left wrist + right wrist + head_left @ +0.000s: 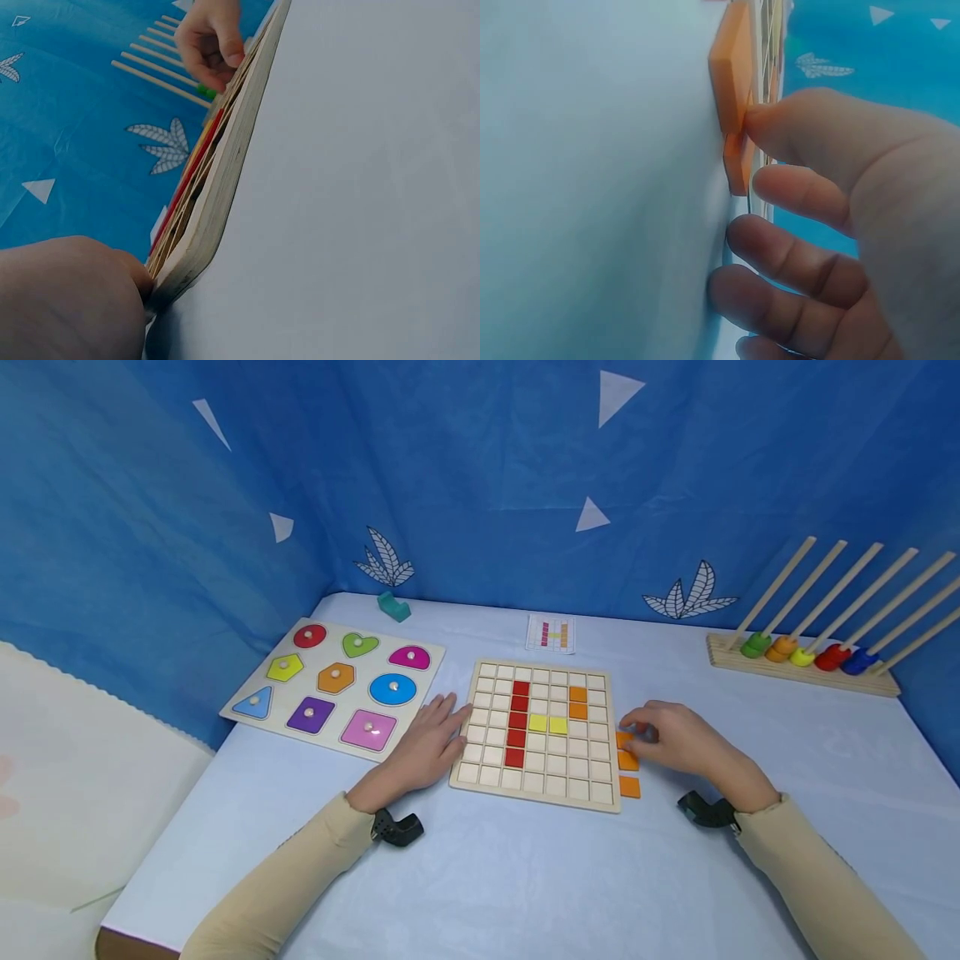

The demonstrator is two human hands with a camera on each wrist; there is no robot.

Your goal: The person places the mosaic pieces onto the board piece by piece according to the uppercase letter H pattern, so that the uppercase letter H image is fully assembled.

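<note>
A wooden grid board (491,778) lies on the table. In it sit a column of several red tiles (517,720), two yellow tiles (558,725) and two orange tiles (577,694). My left hand (426,742) rests at the board's left edge, fingers extended. Along the right edge lie three loose orange tiles (630,787). Over the farther ones is my right hand (678,739), fingers bent and thumb apart from the index finger. In the right wrist view the thumb (780,135) touches or nearly touches an orange tile (733,67).
A small pattern card (551,634) lies behind the board. To the left is a shape puzzle (307,737) with knobbed pieces, a teal block (393,607) behind it. A peg stand (802,674) with coloured rings occupies the back right. A blue curtain (480,485) backs the table.
</note>
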